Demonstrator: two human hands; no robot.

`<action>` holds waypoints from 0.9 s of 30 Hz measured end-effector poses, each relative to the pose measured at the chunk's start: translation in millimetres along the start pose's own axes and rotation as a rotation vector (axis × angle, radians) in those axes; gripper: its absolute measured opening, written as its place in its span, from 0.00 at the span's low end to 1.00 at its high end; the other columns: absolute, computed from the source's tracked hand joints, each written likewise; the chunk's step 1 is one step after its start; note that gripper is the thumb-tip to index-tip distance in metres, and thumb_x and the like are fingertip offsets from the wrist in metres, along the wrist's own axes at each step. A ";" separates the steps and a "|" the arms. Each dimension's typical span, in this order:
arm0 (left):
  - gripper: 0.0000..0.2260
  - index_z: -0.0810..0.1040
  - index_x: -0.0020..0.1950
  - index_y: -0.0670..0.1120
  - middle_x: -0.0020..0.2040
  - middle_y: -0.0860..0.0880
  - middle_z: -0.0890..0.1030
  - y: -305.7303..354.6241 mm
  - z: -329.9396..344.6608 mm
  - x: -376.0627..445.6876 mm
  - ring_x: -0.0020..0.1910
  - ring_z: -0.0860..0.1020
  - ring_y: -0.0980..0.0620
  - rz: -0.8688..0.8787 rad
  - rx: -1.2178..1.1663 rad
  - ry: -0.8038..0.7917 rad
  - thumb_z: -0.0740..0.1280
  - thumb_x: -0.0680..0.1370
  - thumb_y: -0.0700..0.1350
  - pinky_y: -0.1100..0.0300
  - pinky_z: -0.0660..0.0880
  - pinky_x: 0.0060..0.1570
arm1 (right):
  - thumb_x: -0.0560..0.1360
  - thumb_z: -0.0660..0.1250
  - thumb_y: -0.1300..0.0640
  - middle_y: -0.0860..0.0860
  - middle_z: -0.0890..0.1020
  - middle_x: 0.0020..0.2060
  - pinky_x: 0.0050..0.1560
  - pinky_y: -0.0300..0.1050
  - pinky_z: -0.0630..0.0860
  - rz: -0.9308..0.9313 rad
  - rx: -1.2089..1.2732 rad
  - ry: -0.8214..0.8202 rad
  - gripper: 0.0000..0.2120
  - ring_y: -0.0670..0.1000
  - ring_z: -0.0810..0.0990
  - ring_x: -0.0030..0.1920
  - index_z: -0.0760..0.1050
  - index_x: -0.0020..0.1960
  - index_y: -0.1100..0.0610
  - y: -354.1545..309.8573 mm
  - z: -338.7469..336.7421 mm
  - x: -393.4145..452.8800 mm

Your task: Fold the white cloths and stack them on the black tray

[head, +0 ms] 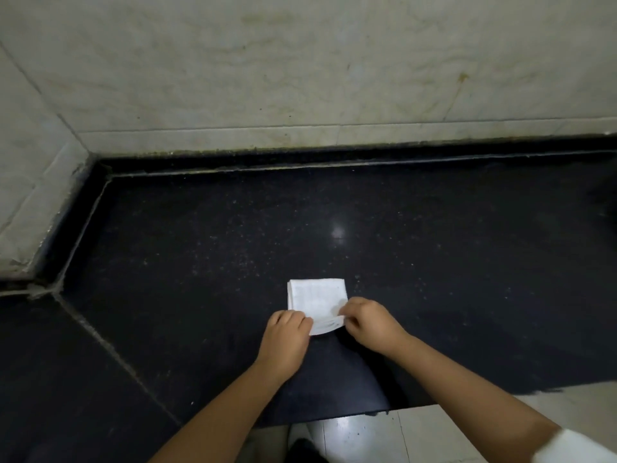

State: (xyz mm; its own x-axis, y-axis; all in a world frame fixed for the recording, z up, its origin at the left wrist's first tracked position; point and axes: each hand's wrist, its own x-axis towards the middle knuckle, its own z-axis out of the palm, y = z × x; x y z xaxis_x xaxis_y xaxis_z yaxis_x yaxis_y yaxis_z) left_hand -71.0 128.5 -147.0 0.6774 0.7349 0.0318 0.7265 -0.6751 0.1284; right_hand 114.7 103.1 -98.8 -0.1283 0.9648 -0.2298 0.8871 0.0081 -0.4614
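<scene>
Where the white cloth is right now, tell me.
In the head view the white cloth lies on the black counter, low and just right of centre, its near edge pinched by the left hand and right hand.

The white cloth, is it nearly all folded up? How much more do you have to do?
Nearly. The white cloth already looks folded into a small square on the black counter. Right now the left hand and right hand pinch its near edge, apparently finishing a fold. Still to do: put it on the black tray, which is not in view. No other cloths or finished stack show here.
</scene>
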 end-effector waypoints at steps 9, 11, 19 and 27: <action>0.11 0.75 0.36 0.50 0.31 0.54 0.76 147.5 -37.5 83.3 0.29 0.75 0.54 0.362 0.024 0.036 0.56 0.73 0.50 0.65 0.68 0.31 | 0.67 0.62 0.71 0.55 0.77 0.51 0.46 0.17 0.63 0.179 0.250 0.311 0.18 0.47 0.73 0.50 0.77 0.55 0.63 119.2 -71.7 -121.8; 0.14 0.77 0.36 0.49 0.32 0.53 0.76 208.4 -44.7 105.3 0.29 0.75 0.53 0.420 0.008 0.009 0.55 0.74 0.52 0.65 0.72 0.27 | 0.68 0.65 0.67 0.51 0.74 0.48 0.45 0.21 0.64 0.211 0.216 0.348 0.15 0.45 0.71 0.48 0.77 0.55 0.61 157.5 -88.5 -165.6; 0.11 0.73 0.55 0.42 0.53 0.45 0.74 455.5 -74.8 184.6 0.53 0.70 0.47 0.578 -0.160 -0.081 0.54 0.81 0.46 0.55 0.68 0.55 | 0.73 0.66 0.56 0.54 0.78 0.50 0.53 0.45 0.68 0.430 -0.132 0.545 0.10 0.57 0.72 0.54 0.80 0.51 0.57 309.1 -189.5 -352.0; 0.11 0.75 0.53 0.43 0.51 0.46 0.76 645.0 -105.2 301.8 0.52 0.72 0.47 0.818 -0.149 0.055 0.57 0.80 0.47 0.56 0.69 0.54 | 0.72 0.66 0.53 0.53 0.77 0.44 0.53 0.46 0.68 0.577 -0.242 0.500 0.09 0.55 0.74 0.53 0.80 0.49 0.56 446.5 -325.1 -461.9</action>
State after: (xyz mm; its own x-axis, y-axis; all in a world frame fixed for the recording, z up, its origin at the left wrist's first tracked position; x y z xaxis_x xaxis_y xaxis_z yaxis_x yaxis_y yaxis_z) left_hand 589.8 -78.4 49.6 0.9753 0.0206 0.2200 -0.0184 -0.9846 0.1737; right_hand 714.2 -253.5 79.9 0.5432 0.8372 0.0628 0.8319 -0.5266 -0.1749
